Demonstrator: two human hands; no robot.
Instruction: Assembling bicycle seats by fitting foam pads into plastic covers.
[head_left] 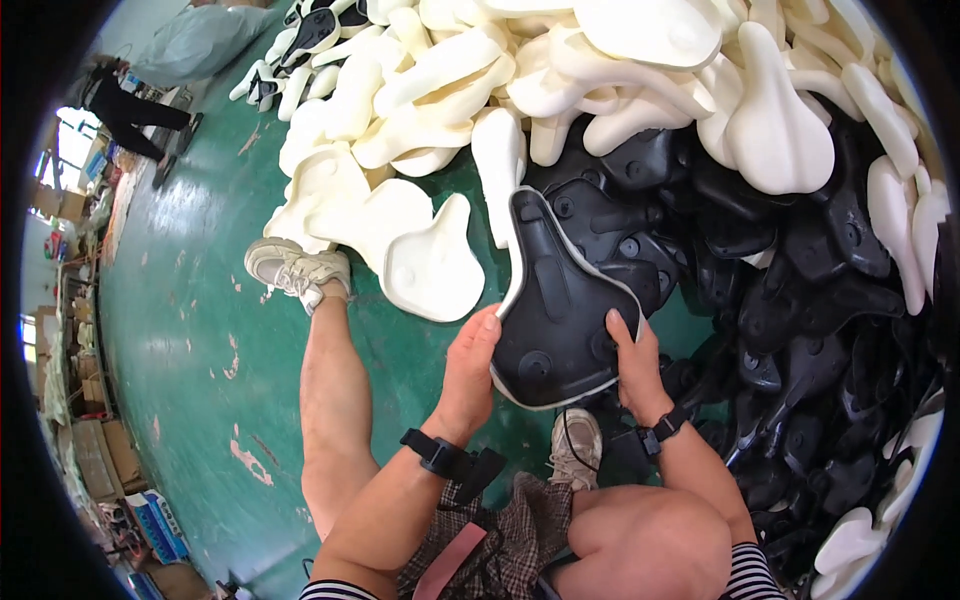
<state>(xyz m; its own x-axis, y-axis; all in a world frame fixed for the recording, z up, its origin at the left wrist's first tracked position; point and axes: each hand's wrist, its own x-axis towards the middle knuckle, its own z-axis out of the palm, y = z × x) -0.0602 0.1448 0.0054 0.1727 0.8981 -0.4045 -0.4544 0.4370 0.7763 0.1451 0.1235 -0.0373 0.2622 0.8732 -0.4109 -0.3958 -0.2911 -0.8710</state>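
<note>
I hold a bicycle saddle (555, 300) upside down in front of me: a black plastic base pressed into a cream foam pad whose pale rim shows around it. My left hand (470, 365) grips its wide rear edge on the left. My right hand (632, 360) grips the same wide end on the right, thumb on the black base. The narrow nose points away from me.
A heap of cream foam saddle pads (560, 70) covers the green floor (190, 330) ahead. A pile of black saddle bases (800, 280) lies to the right. My legs and sneaker (295, 270) stretch left. A distant person (130, 110) stands far left beside cartons (95, 450).
</note>
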